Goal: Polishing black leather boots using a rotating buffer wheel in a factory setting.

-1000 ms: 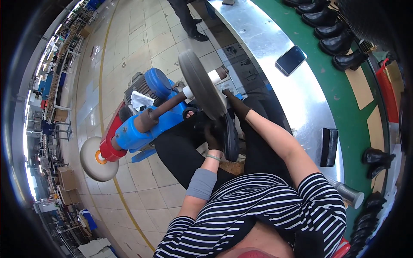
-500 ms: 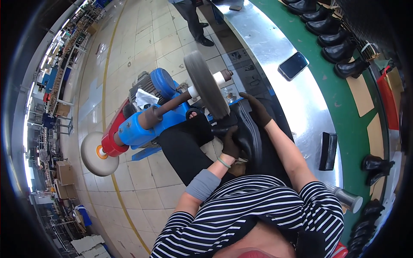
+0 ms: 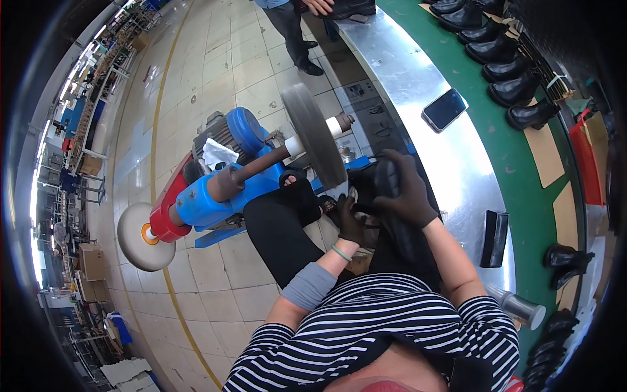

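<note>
A black leather boot (image 3: 388, 178) is held over my lap, close to the right of a spinning grey buffing wheel (image 3: 313, 136) and apart from it. My right hand (image 3: 411, 195), in a dark brown glove, wraps round one end of the boot, thumb on the near side and fingers over the far side. My left hand (image 3: 351, 223), gloved alike, is closed at the boot's other end, by a pale patch that looks like its opening. Dark cloth and the gloves make the boot's outline hard to read there.
The blue and red polishing machine (image 3: 209, 196) carries a second, pale wheel (image 3: 145, 236). A metal bench (image 3: 418, 78) at the right bears a phone (image 3: 445, 110) and a black block (image 3: 496, 238). Several black boots (image 3: 513, 88) line a green surface. A co-worker's hand (image 3: 319, 6) rests by a black shoe.
The boot has been turned in my hands. My right hand has shifted its grip, and my left hand has moved slightly. At the far bench end, a co-worker's hand and a black shoe have appeared.
</note>
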